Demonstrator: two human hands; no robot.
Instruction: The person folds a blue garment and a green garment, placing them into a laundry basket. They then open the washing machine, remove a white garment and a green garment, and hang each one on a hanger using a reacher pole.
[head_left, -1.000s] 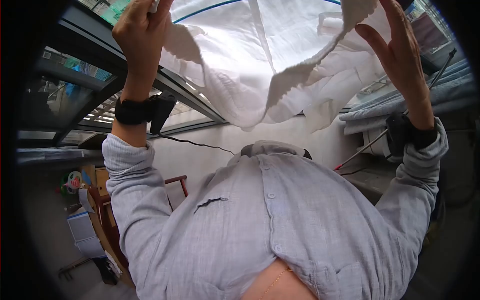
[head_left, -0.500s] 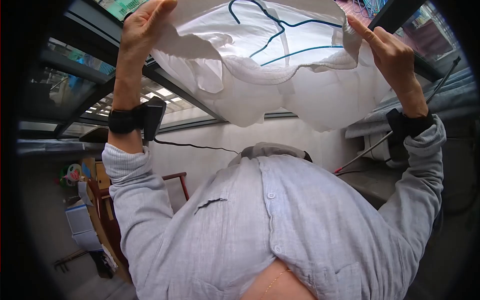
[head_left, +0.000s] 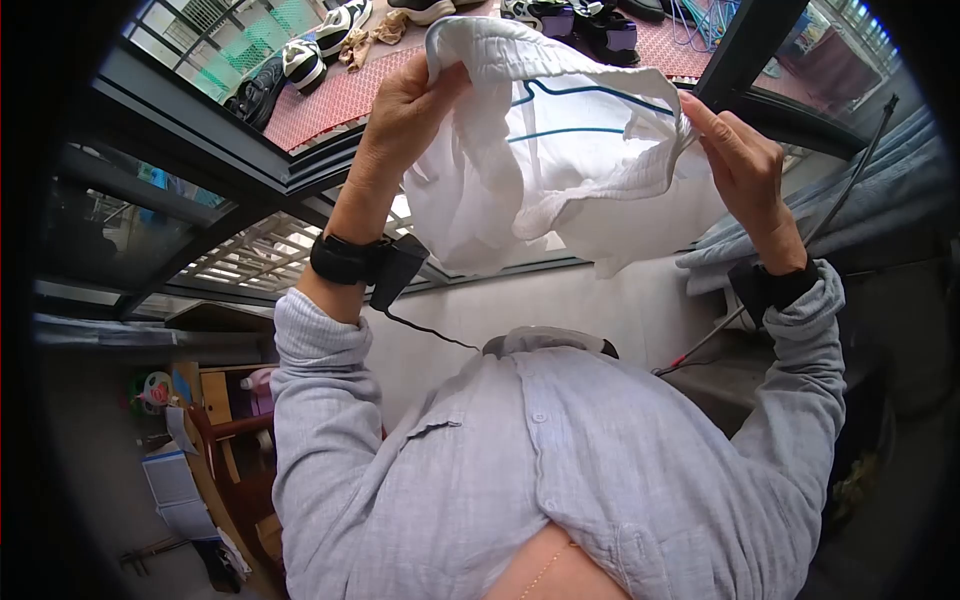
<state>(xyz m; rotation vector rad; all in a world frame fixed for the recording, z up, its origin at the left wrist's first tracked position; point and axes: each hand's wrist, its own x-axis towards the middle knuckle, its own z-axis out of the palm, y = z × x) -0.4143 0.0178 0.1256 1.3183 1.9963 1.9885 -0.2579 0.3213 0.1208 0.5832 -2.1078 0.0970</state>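
A white garment [head_left: 620,220] with a gathered, elastic-looking edge hangs between my raised hands. My left hand [head_left: 418,105] grips its upper left edge, the fingers partly hidden by the cloth. On the other side, my right hand [head_left: 735,150] pinches the edge at the right. Through the opening shows a blue hanger [head_left: 590,92] inside the garment; its hook is mostly hidden by the cloth.
Shoes [head_left: 335,35] stand on a red mat [head_left: 330,100] beyond the dark window frame [head_left: 190,130]. A thin pole [head_left: 850,180] leans at the right beside grey-blue cloth [head_left: 900,190]. Wooden furniture [head_left: 215,395] stands at the lower left.
Both hands have come lower and closer together, the left one moving right, narrowing the garment's opening. Shoes and the red mat now show beyond the window frame.
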